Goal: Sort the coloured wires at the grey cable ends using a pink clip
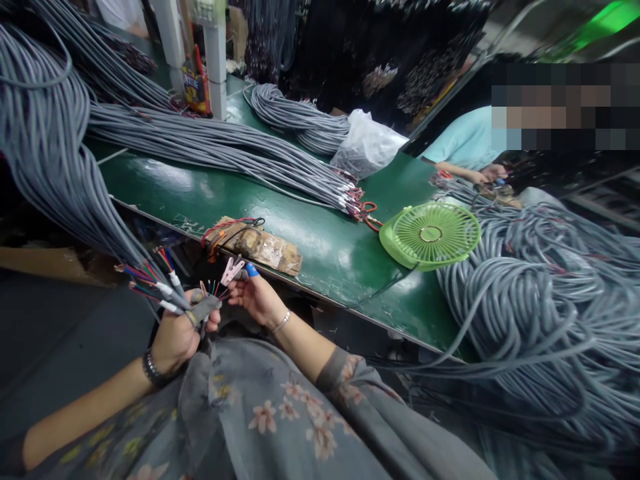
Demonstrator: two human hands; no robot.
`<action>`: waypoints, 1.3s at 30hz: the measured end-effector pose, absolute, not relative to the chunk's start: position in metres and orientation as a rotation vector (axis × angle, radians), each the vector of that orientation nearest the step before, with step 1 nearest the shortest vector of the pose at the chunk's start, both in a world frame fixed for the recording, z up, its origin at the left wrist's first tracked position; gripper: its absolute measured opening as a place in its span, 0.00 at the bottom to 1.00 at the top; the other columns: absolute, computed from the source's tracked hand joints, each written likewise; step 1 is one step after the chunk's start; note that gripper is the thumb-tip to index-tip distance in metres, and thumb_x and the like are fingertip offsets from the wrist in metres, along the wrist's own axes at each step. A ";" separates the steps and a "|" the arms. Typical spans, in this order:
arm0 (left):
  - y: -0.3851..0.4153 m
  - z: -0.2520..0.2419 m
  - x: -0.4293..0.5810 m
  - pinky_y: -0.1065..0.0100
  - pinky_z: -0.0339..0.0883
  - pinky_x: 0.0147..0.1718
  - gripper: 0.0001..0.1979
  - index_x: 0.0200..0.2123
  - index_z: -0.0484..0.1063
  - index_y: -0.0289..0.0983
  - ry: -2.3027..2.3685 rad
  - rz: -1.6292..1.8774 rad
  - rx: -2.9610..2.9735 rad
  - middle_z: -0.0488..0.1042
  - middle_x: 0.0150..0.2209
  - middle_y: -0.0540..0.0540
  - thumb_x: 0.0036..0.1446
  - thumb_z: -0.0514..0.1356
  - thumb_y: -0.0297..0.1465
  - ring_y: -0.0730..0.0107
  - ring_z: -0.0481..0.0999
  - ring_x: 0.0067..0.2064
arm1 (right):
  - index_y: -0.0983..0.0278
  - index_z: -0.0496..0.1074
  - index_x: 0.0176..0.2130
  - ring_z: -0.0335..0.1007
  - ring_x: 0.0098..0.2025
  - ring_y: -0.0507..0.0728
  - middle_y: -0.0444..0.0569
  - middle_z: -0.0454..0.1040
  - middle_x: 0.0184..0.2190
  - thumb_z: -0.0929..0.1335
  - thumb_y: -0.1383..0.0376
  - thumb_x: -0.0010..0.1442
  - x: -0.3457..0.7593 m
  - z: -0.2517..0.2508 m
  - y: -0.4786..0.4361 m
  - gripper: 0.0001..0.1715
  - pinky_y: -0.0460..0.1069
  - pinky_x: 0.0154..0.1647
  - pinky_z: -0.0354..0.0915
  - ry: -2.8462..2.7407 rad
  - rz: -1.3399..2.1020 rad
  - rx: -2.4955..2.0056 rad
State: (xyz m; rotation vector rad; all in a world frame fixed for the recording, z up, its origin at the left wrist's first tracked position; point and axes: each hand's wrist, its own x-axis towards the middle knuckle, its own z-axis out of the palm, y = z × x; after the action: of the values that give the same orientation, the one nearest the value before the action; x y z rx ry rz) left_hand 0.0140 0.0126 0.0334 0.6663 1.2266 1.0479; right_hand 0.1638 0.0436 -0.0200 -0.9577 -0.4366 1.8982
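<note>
My left hand (177, 337), with a dark bracelet or watch at the wrist, is closed around several grey cables (179, 288). Their white-banded ends fan out coloured inner wires (145, 272). A grey covering wraps one of its fingers. Thin coloured wires (214, 288) stick up from one cable end beside the left fingertips. My right hand (257, 300), a blue cover on its thumb, has its fingers curled at the tips of those wires, apparently pinching them. A pink clip (233, 271) stands just behind the right fingertips, by the table edge.
A worn wooden block (270, 252) with red and black leads lies on the green table's (320, 257) near edge. Grey cable bundles (225, 150) stretch across it. To the right are a green fan (430, 235) and a large cable heap (545, 300). A co-worker (465, 143) sits beyond.
</note>
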 end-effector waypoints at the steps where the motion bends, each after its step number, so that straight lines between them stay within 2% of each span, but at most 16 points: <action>1: 0.013 0.034 0.015 0.76 0.64 0.16 0.19 0.18 0.75 0.37 1.230 1.050 0.657 0.74 0.14 0.51 0.24 0.79 0.39 0.75 0.70 0.18 | 0.65 0.75 0.32 0.66 0.26 0.50 0.44 0.75 0.25 0.74 0.41 0.62 0.163 -0.019 0.047 0.30 0.45 0.29 0.67 -0.441 1.896 -0.956; 3: 0.013 0.036 0.018 0.76 0.64 0.16 0.19 0.17 0.75 0.37 1.235 1.054 0.649 0.74 0.15 0.51 0.24 0.78 0.38 0.75 0.70 0.18 | 0.64 0.76 0.33 0.66 0.26 0.50 0.44 0.75 0.26 0.73 0.40 0.63 0.161 -0.016 0.052 0.30 0.45 0.29 0.67 -0.467 1.885 -0.927; 12: 0.017 0.037 0.023 0.76 0.63 0.15 0.18 0.16 0.75 0.37 1.268 1.032 0.671 0.73 0.14 0.51 0.23 0.78 0.38 0.76 0.69 0.16 | 0.64 0.75 0.28 0.65 0.27 0.50 0.43 0.72 0.23 0.77 0.42 0.58 0.146 -0.020 0.058 0.29 0.45 0.30 0.65 -0.398 1.798 -0.856; 24: 0.010 0.034 0.013 0.75 0.64 0.16 0.18 0.17 0.76 0.37 1.257 1.050 0.687 0.74 0.15 0.51 0.26 0.78 0.39 0.75 0.69 0.18 | 0.65 0.76 0.34 0.68 0.27 0.50 0.46 0.75 0.28 0.71 0.39 0.64 0.163 -0.023 0.049 0.32 0.45 0.30 0.68 -0.411 1.973 -0.833; 26: 0.009 0.034 0.010 0.75 0.64 0.17 0.18 0.19 0.77 0.37 1.256 1.049 0.697 0.74 0.15 0.51 0.27 0.78 0.40 0.75 0.69 0.18 | 0.65 0.76 0.35 0.68 0.29 0.51 0.46 0.76 0.29 0.75 0.41 0.59 0.169 -0.025 0.043 0.30 0.45 0.31 0.69 -0.477 2.020 -0.817; 28: 0.008 0.032 0.010 0.75 0.65 0.17 0.19 0.18 0.76 0.37 1.250 1.053 0.712 0.74 0.15 0.51 0.28 0.78 0.40 0.75 0.69 0.18 | 0.65 0.76 0.36 0.69 0.29 0.51 0.45 0.77 0.31 0.81 0.44 0.49 0.170 -0.026 0.037 0.30 0.46 0.31 0.69 -0.571 2.038 -0.796; 31: 0.009 0.029 0.011 0.74 0.66 0.17 0.20 0.18 0.75 0.37 1.249 1.053 0.726 0.74 0.15 0.52 0.27 0.79 0.41 0.75 0.69 0.18 | 0.64 0.75 0.33 0.66 0.27 0.49 0.41 0.75 0.27 0.86 0.49 0.37 0.167 -0.023 0.030 0.33 0.46 0.30 0.66 -0.698 1.968 -0.832; 35: 0.009 0.025 0.011 0.73 0.67 0.18 0.21 0.18 0.75 0.37 1.255 1.009 0.777 0.74 0.15 0.51 0.26 0.79 0.42 0.73 0.71 0.18 | 0.64 0.73 0.26 0.59 0.23 0.47 0.38 0.69 0.20 0.86 0.48 0.36 0.159 -0.017 0.027 0.32 0.46 0.27 0.59 -0.751 1.831 -0.913; 39: 0.009 0.022 0.007 0.73 0.66 0.18 0.20 0.17 0.76 0.37 1.231 0.905 0.920 0.75 0.15 0.49 0.28 0.80 0.41 0.73 0.71 0.18 | 0.64 0.73 0.25 0.59 0.23 0.48 0.39 0.69 0.20 0.86 0.49 0.34 0.158 -0.013 0.027 0.31 0.46 0.28 0.57 -0.785 1.798 -0.935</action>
State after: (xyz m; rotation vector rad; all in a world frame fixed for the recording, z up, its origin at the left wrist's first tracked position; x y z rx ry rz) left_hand 0.0073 0.0090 0.0220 0.9195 1.2313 0.9047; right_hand 0.1577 0.0274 -0.0126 -0.9347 -0.7853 1.7979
